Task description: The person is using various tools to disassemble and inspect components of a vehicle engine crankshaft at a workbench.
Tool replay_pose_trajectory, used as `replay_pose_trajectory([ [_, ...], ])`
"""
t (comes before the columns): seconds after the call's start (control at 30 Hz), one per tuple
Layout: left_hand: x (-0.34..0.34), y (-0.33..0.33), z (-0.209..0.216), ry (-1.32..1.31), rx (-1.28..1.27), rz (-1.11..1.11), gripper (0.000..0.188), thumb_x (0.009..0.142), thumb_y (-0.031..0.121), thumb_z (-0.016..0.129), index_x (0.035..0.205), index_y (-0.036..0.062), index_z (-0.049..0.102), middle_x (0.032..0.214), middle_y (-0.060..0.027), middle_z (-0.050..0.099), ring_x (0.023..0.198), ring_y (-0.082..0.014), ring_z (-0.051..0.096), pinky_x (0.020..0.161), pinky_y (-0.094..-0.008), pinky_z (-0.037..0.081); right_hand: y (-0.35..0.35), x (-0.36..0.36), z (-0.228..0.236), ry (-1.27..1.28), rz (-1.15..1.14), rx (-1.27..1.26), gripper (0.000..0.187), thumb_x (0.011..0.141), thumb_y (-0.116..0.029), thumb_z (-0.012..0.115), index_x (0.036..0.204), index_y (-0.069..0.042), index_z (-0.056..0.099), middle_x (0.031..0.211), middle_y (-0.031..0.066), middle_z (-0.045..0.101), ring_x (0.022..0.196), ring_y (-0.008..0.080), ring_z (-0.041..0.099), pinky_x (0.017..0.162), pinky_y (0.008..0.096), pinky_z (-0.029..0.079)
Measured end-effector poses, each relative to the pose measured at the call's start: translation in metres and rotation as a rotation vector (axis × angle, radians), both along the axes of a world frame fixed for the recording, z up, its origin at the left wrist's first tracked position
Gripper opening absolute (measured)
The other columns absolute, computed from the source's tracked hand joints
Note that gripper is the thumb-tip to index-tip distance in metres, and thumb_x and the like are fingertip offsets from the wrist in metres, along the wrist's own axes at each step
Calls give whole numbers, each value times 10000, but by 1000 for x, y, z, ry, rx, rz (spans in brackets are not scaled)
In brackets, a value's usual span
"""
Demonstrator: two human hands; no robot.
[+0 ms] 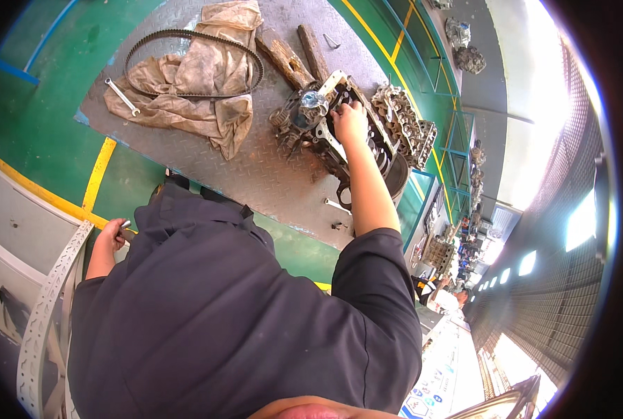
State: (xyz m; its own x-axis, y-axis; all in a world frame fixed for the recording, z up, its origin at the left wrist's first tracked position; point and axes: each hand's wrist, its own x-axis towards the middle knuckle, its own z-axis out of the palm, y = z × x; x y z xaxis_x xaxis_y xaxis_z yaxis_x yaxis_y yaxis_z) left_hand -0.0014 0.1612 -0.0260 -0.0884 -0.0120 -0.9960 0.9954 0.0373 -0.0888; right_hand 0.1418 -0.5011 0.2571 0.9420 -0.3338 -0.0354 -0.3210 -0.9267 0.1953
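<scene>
From my remote feed, right hand (351, 124) on engine block (377, 136), fingers curled; I can't tell if pinching. Left hand (111, 235) closed around silver metal object (126, 224), well apart.

Open engine block (333, 142); silvery tool (125, 224)

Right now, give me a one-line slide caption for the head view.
Right hand at an opened engine block on a metal table; left hand holding a metal object.
</scene>
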Motion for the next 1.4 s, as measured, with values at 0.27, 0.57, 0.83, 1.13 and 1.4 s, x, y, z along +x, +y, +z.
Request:
replay_pose_trajectory([
  [0.27,1,2,-27,45,-13,56,226,875,304,598,763,173,452,611,33,356,436,-72,297,357,-178,213,13,4,9,45,-59,-8,315,769,-319,723,1014,-130,666,1230,130,510,1198,338,434,978,499,373],
  [0.57,-3,-3,-5,10,44,3,230,871,313,601,739,175,472,593,38,354,425,-72,277,356,-173,205,0,5,2,149,-28,-102,480,747,-434,735,1104,-133,624,1320,150,452,1264,349,370,1015,529,319],
  [0.83,0,-12,11,96,-15,58,265,868,333,598,710,174,457,570,34,355,403,-74,283,338,-164,222,-4,-4,3,19,-54,31,253,738,-264,740,976,-200,685,1286,70,492,1239,310,395,1004,511,321],
  [1.13,5,-16,-1,7,-10,36,254,860,329,610,728,180,452,592,39,348,417,-76,264,348,-174,229,4,2,4,60,-30,-34,275,755,-275,729,998,-162,668,1322,78,459,1270,305,379,1020,532,296],
  [1.4,-5,-8,-16,21,8,61,222,874,327,606,770,190,465,610,35,355,429,-81,276,358,-176,231,2,2,3,20,8,6,285,765,-278,714,1034,-203,659,1323,92,476,1266,313,388,1030,530,291],
])
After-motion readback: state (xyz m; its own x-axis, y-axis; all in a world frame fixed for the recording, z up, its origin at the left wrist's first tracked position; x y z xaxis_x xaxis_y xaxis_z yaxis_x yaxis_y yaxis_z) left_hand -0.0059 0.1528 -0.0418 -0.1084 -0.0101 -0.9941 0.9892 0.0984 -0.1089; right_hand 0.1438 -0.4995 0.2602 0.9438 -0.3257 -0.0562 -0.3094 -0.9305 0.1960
